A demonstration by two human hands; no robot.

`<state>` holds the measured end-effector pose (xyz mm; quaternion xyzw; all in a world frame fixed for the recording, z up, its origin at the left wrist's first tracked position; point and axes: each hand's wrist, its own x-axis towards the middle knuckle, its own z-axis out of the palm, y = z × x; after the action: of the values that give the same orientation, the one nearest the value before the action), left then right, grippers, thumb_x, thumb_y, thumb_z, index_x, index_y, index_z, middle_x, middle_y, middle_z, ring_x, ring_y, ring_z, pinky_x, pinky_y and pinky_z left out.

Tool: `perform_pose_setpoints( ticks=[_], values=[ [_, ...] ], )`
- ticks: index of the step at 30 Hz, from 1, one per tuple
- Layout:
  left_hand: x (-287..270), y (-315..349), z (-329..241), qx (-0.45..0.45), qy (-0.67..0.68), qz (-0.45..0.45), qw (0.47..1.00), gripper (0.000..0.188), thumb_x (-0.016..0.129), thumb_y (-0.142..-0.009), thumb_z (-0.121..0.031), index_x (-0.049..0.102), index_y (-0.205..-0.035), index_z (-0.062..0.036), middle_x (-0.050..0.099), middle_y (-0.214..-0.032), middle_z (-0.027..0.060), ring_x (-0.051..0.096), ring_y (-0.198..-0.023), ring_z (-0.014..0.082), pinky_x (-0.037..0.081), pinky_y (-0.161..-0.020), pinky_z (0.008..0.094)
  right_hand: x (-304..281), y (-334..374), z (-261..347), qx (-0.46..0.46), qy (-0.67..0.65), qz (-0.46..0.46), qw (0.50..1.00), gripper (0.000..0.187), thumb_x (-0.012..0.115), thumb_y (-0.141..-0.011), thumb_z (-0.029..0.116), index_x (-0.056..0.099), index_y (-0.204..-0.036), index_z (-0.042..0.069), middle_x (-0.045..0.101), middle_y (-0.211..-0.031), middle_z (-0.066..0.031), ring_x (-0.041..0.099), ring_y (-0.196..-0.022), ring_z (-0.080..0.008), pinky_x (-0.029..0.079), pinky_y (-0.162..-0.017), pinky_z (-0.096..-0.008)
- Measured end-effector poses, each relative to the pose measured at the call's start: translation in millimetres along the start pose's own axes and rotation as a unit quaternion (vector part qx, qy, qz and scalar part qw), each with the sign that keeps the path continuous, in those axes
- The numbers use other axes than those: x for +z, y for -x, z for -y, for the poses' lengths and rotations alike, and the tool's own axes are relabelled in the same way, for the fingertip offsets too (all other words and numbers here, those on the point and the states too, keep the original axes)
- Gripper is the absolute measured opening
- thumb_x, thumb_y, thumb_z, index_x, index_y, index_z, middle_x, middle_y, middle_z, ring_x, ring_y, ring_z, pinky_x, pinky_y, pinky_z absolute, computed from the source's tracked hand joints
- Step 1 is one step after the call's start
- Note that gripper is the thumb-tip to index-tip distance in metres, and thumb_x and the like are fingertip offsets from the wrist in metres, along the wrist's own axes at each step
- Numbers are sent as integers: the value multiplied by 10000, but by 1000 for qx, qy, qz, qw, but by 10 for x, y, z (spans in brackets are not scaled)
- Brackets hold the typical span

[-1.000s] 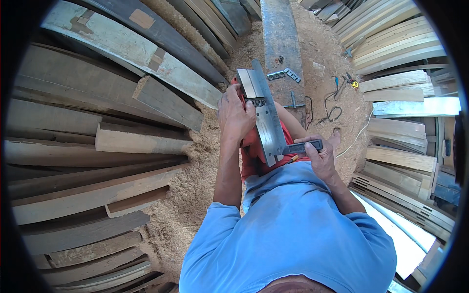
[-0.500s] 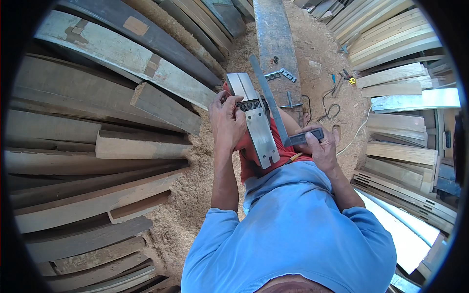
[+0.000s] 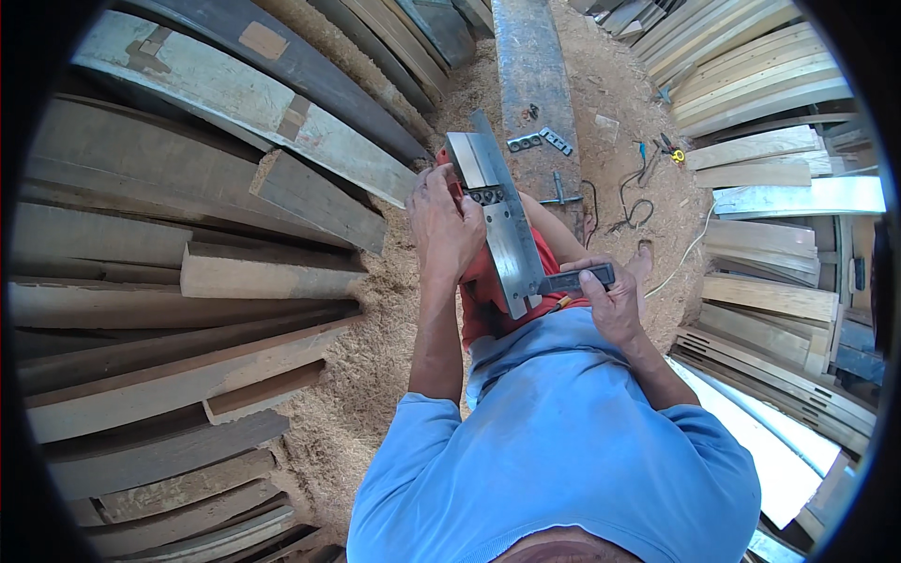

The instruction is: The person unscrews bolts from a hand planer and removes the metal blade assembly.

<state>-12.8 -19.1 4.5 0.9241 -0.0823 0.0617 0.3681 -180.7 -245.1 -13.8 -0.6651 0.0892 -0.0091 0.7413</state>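
A red electric hand planer is turned with its metal sole facing up over my lap. My left hand is closed around its left side, fingers near the cutter drum in the gap of the sole. In my right hand is the dark stock of a try square. The square's long blade lies along the right side of the sole, seemingly against it; whether it touches all along cannot be told. A small yellow-handled tool shows by my lap, partly hidden.
Ahead, a worn plank carries metal cutter-holder pieces and a T-handled wrench. A dark cord and a yellow-and-black tool lie on the sawdust-covered floor. Stacked boards line both sides.
My right hand has brought the try square left, so its blade now lies along the planer's sole instead of apart from it. The planer has shifted slightly right in my left hand.
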Motion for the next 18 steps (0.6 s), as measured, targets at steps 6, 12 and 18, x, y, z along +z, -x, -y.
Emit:
perform_pose_setpoints(
  ticks=[6, 12, 18],
  values=[
    [105, 11, -109, 17, 6, -14, 1000, 505, 583, -845, -99, 550, -1334, 26, 589, -1356, 275, 493, -1373, 440, 349, -1189, 554, -124, -8, -91, 5, -7, -2, 1000, 195, 578, -1080, 108, 636, -1199, -35, 767, -1119, -124, 744, -946, -123, 634, -834, -275],
    [127, 9, -183, 2, 16, -6, 1000, 500, 575, -846, -97, 552, -1336, 1, 571, -1384, 267, 472, -1391, 439, 351, -1186, 559, -204, -4, -173, 16, -20, 2, 1000, 202, 560, -1085, 108, 629, -1202, -42, 763, -1140, -145, 756, -964, -150, 648, -830, -287],
    [158, 7, -193, 56, -11, -62, 996, 506, 536, -809, -53, 566, -1307, 30, 647, -1236, 228, 596, -1202, 413, 419, -1086, 529, -221, -20, -176, 21, -47, 1, 999, 212, 549, -1085, 110, 621, -1199, -53, 755, -1141, -164, 764, -974, -178, 660, -857, -307]
  ],
)
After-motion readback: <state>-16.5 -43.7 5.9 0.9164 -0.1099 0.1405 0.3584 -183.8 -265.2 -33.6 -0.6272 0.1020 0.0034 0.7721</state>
